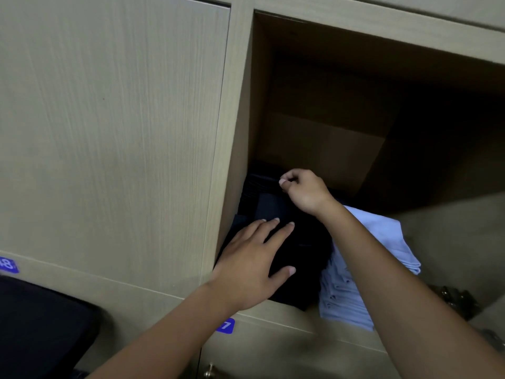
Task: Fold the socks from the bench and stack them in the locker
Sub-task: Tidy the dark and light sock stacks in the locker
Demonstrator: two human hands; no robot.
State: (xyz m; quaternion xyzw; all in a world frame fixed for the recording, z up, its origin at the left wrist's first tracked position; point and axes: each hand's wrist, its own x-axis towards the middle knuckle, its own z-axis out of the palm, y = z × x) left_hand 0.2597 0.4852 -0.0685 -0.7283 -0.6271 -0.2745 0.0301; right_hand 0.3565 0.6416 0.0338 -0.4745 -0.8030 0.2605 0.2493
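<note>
An open locker (328,149) compartment is sitting in a wall of pale wood-grain units, with a closed door (109,119) filling the space to its left. A stack of light blue folded cloth (382,242) is lying along the right side of the locker floor, overhanging the front edge; the right forearm is crossing over it and hiding part of it. A dark padded object (41,324) is showing at the lower left, below the closed door. Blue number tags (226,326) are sitting on the strip under the compartments. A small brass knob (209,373) is peeking in at the bottom edge, and something dark and shiny, too blurred to tell, is lying at the right near the locker's front corner.

The dark socks (262,203) are lying in the left front part of the locker floor, against the left wall, in a pile reaching back from the front edge. Single socks are hard to tell apart in the shadow.

The left hand (251,263) is resting flat on the front of the pile, fingers (284,231) straight and slightly spread, thumb out to the side, pressing down. The right hand (303,190) is reaching further back, fingers curled in, thumb and forefinger pinching the ribbed edge of a dark sock at the rear of the pile.
</note>
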